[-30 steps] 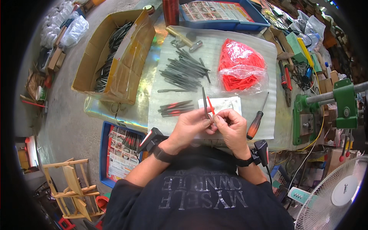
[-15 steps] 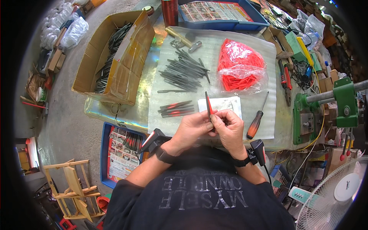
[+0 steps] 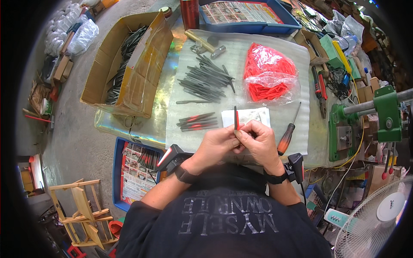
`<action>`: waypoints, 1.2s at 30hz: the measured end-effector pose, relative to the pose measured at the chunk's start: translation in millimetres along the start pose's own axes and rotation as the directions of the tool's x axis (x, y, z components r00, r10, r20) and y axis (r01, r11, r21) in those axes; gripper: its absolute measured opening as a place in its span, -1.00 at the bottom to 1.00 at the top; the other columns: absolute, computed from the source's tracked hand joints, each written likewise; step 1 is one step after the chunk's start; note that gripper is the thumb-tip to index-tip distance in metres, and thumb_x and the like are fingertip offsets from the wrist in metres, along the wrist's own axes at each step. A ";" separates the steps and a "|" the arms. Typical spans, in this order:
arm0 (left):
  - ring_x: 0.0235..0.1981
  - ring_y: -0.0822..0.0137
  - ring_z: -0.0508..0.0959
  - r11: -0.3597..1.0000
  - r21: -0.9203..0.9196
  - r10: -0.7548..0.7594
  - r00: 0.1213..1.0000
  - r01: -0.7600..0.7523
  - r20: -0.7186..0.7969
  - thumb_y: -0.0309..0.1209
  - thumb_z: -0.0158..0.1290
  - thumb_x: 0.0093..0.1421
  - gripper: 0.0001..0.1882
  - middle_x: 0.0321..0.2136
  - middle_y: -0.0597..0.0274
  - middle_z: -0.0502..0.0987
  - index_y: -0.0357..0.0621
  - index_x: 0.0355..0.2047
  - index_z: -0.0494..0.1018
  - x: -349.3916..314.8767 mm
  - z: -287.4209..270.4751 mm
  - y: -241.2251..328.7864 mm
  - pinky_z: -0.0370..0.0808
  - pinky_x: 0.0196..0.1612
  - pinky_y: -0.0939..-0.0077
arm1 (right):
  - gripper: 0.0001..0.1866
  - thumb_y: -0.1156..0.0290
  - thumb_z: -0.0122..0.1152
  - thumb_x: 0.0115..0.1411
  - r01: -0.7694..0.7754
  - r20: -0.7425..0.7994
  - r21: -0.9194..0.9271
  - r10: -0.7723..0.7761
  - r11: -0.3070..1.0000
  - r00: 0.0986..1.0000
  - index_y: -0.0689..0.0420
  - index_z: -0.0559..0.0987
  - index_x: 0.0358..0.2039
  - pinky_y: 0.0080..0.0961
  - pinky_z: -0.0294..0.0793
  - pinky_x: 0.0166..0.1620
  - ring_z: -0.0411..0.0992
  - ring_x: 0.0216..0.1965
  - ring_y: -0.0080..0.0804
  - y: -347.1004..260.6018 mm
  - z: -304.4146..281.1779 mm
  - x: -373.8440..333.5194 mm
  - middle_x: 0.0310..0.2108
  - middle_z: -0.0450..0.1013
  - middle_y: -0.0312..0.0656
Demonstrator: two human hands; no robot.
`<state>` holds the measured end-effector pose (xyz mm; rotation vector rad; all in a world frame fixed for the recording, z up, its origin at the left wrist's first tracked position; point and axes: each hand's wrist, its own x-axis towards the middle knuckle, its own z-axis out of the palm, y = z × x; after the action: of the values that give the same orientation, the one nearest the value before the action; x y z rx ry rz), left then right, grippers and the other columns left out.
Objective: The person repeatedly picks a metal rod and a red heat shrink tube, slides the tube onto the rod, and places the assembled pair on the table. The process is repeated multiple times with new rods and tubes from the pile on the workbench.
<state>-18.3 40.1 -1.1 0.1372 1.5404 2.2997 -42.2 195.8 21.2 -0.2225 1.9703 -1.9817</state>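
Observation:
A slim black stick with a red strip [image 3: 236,117] stands nearly upright between my hands near the table's front edge. My left hand [image 3: 216,145] pinches its lower part from one side. Closed on it from the other side is my right hand [image 3: 261,141], thumb and forefinger meeting low on the stick; its lower end is hidden by the fingers. Just beyond lies a white paper sheet [image 3: 257,115]. To the left is a small group of black-and-red sticks [image 3: 198,122], and farther back a pile of plain black sticks [image 3: 204,79]. A clear bag of red plastic pieces [image 3: 270,71] rests behind the sheet.
A screwdriver [image 3: 287,136] lies right of my hands, a hammer [image 3: 205,44] farther back. At left stands a cardboard box [image 3: 146,77] of black parts. Pliers [image 3: 321,92] and a green metal press [image 3: 342,133] are at right. Blue trays [image 3: 254,29] sit behind and below left.
The stick has turned from a slight leftward lean to nearly upright. My right hand and wrist have shifted a little to the right; the left hand has barely moved.

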 end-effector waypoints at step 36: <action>-0.56 0.43 0.52 0.614 0.776 0.387 0.911 -0.140 -0.142 -0.55 0.08 0.12 -0.89 -0.53 0.16 0.53 -0.32 -0.33 0.50 2.6 -11.7 6.8 0.45 -0.47 0.58 | -0.51 0.06 0.12 0.16 -0.293 -0.464 -0.806 -0.243 0.515 0.852 0.25 0.45 -0.12 -0.24 0.41 -0.34 0.44 -0.43 -0.10 14.7 -110.9 -10.0 -0.46 0.46 0.04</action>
<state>-25.7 28.6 0.1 0.2564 2.7489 1.7368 -69.0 303.7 4.8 0.1731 3.1834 -0.8388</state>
